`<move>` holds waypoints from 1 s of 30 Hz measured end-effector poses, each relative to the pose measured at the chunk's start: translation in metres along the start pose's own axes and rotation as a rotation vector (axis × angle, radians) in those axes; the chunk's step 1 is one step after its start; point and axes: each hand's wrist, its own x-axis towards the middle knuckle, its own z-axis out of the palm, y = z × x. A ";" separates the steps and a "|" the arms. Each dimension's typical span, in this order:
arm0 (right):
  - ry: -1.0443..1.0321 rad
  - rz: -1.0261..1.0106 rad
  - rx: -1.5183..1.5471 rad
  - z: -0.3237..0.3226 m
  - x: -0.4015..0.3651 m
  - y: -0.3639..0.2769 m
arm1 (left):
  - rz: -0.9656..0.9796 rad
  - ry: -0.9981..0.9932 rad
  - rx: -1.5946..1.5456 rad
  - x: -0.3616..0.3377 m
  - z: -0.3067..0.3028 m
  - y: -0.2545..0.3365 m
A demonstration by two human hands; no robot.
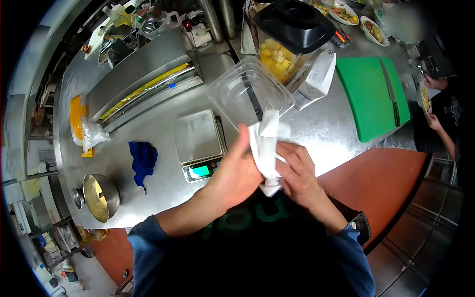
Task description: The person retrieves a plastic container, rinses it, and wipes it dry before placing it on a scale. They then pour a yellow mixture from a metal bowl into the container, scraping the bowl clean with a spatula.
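Note:
A crumpled white paper towel [267,148] is between my two hands, in front of my chest. My left hand [235,173] presses against its left side, thumb pointing up. My right hand [298,171] has its fingers curled against the towel's right side. Just beyond the hands stands a clear plastic container [230,94] on the steel table. To the left of my left hand is a kitchen scale [198,138] with a lit green display and a bare plate. Behind the container, a clear jug with a black lid [297,24] holds yellow chunks [278,60].
A green cutting board [363,99] with a knife [389,86] lies at the right. Leftward are a blue cloth [143,161], a metal bowl [113,195] and a wrap dispenser [138,74]. Another person's hands [434,122] hold a dish at the far right.

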 end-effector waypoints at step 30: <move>0.327 0.498 0.172 -0.023 0.041 0.026 | 0.486 0.572 1.534 0.115 -0.140 0.134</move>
